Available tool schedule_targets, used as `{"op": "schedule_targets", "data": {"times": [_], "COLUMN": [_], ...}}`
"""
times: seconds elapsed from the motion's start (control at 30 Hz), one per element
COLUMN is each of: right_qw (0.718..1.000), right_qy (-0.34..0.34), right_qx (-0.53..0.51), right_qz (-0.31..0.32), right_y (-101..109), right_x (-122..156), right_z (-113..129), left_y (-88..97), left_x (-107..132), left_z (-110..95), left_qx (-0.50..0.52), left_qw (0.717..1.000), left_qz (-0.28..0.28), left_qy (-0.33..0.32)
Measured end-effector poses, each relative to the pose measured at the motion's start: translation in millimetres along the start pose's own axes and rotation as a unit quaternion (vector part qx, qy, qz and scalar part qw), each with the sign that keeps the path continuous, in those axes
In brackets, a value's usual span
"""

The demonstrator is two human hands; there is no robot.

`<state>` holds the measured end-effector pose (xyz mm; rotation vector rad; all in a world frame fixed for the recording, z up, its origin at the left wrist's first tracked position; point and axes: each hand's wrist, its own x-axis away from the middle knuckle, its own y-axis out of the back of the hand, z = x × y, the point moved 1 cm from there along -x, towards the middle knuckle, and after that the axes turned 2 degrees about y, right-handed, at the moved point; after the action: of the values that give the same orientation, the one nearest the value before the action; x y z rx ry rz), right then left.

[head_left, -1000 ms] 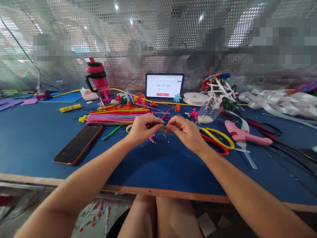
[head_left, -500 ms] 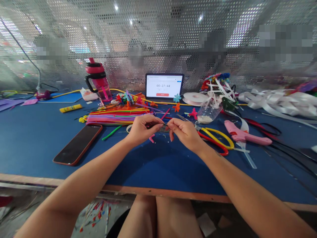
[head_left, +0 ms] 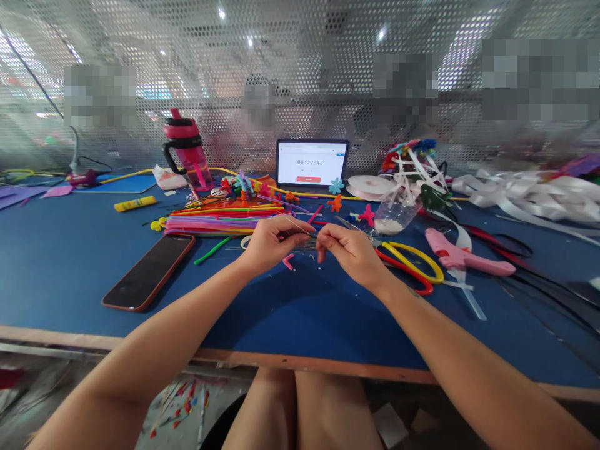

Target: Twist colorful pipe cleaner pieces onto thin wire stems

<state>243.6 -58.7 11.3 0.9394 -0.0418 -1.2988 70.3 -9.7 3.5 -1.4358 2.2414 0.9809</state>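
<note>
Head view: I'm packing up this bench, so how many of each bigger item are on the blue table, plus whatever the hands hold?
Phone: 1
Tablet: 1
Water bottle: 1
Glue gun: 1
Glue stick: 1
Thin strand pinched by left hand and right hand: 1
Total: 6

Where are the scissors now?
Head view, right of centre: the scissors lie on the table just beside the right hand, with the pink glue gun on their far side.
</note>
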Motion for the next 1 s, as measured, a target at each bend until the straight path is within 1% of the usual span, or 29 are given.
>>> {"op": "schedule_targets", "data": {"times": [0.13,0.27,0.33,0.4,0.5,0.6,0.77,0.83,0.93,1.0], "right_qw": [1.000,0.999,0.999,0.999,0.999,0.997,0.998,0.997,0.994,0.993], "right_qy": [-0.014,-0.022,-0.016,-0.003,0.015,0.021,0.011,0.023,0.048,0.049], "right_qx": [0.002,-0.044,-0.050,-0.029,0.031,0.068,0.039,0.037,0.059,0.074], "right_qz": [-0.003,-0.011,-0.010,-0.013,-0.031,-0.040,-0.050,-0.062,-0.073,-0.075], "right_y": [-1.0,-2.8,-3.0,-2.1,0.4,1.4,-1.0,-1.6,-1.1,-0.1], "right_x": [0.7,1.5,1.6,1.2,-0.2,-1.1,0.3,1.2,1.7,1.5], "right_z": [-3.6,-4.7,-3.8,-2.2,0.2,1.4,1.6,2.2,3.4,4.0], "left_y": [-0.3,-0.8,-0.8,-0.7,-0.5,-0.5,-0.1,-0.3,-0.9,-1.2], "left_x": [0.4,1.1,1.2,1.2,0.8,0.4,-0.1,-0.1,0.2,0.5], "left_z": [-0.3,-0.2,0.2,0.9,1.9,1.4,-3.7,-5.3,-5.1,-3.6], "left_qx": [-0.019,-0.027,-0.018,-0.005,0.007,0.012,-0.002,0.005,0.027,0.048], "left_qw": [1.000,1.000,1.000,1.000,0.999,0.999,0.999,0.999,0.999,0.997], "left_qz": [-0.013,-0.016,-0.017,-0.021,-0.036,-0.040,-0.036,-0.037,-0.043,-0.046], "left_qy": [0.002,0.003,0.005,0.011,0.021,0.021,0.003,0.000,0.016,0.032]}}
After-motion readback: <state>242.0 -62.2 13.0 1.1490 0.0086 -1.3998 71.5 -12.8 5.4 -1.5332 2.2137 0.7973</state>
